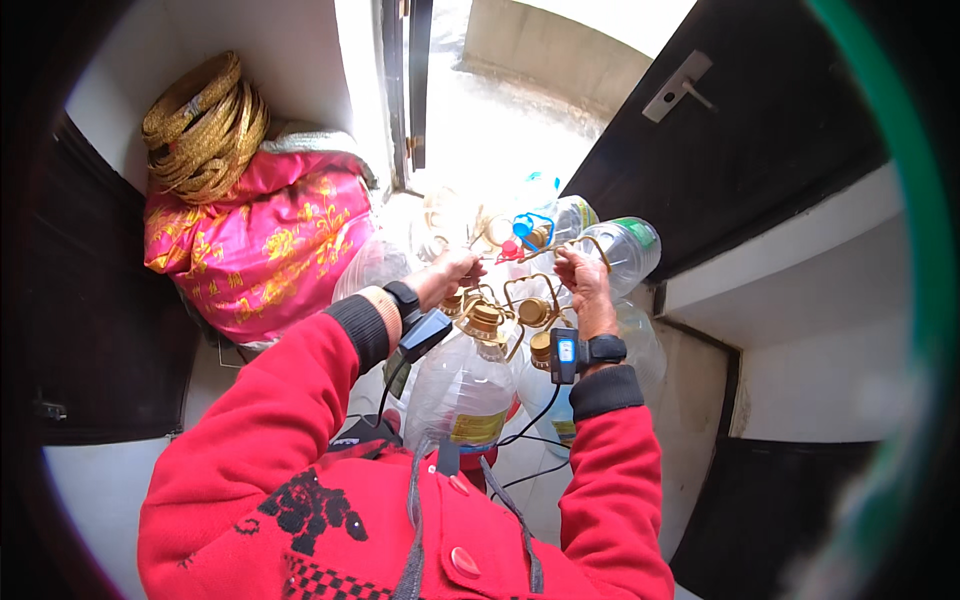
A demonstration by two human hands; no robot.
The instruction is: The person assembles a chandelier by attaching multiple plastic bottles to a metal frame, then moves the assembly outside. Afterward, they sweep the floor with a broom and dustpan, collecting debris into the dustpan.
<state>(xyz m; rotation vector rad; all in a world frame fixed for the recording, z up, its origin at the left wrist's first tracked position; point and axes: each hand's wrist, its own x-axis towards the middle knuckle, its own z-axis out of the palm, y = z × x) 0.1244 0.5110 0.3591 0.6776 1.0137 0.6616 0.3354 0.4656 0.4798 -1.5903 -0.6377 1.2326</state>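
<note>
Ahead of me stands a tight cluster of large clear plastic jugs, many with gold caps and loop handles. My left hand [455, 276] is closed above the near jugs, its fingertips pinched together. My right hand [583, 276] is closed too, beside the gold handle of a jug [628, 250] with a green label. A thin brown cord [528, 254] seems to run between both hands across the caps. Nearest me is an upright jug [455, 380] with a gold cap [484, 318]. A blue cap [523, 225] and a red cap [511, 250] show further back; glare washes out the far jugs.
At the left, a pink bundle with gold flowers [270, 240] carries a coil of woven straw braid [205, 130]. An open doorway lies beyond the jugs, with a dark door [740, 130] on its right. Black cables [530, 425] hang from devices on my wrists.
</note>
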